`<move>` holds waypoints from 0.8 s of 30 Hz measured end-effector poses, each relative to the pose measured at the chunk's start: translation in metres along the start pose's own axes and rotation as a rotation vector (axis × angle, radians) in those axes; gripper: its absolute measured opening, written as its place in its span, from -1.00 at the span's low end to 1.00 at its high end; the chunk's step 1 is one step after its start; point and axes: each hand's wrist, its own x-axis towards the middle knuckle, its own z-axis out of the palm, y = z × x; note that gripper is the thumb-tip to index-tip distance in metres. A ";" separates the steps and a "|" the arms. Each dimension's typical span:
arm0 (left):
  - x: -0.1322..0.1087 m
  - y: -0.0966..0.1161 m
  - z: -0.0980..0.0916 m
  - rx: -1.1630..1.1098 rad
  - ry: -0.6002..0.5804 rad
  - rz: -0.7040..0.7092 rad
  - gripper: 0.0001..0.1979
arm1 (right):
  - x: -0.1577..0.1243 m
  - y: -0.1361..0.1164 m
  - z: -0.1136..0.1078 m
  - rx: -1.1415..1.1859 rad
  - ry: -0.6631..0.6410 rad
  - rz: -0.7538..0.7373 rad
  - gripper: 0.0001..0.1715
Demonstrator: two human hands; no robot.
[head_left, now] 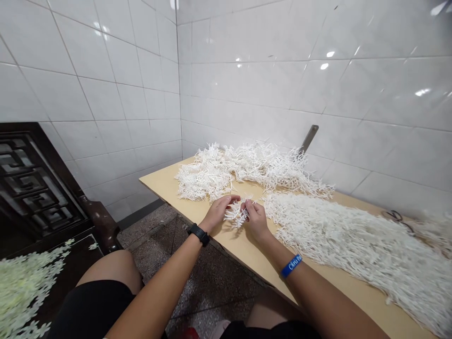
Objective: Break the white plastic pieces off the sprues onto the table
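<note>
Between my two hands, just above the wooden table, is a small bunch of white branching strands (236,215) that look like plastic stems. My left hand (219,212), with a black watch at its wrist, is curled along the bunch's left side. On the other side my right hand (256,217) pinches the bunch between thumb and fingers. A blue wristband (291,265) circles the right wrist. Behind the hands lies a heap of similar white strands (208,174). Close to the right hand, a long, dense pile of white strands (346,230) spreads along the table.
The light wooden tabletop (169,181) stands against white tiled walls (247,84). A flat grey metal bar (309,139) rises behind the far heap. A dark cord (394,215) lies at the back right. Pale green flower pieces (24,278) cover a dark carved wooden chair (38,188) at left.
</note>
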 end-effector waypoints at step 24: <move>0.007 -0.015 -0.002 -0.201 -0.038 -0.039 -0.64 | -0.013 -0.006 0.012 0.059 -0.165 0.120 -0.51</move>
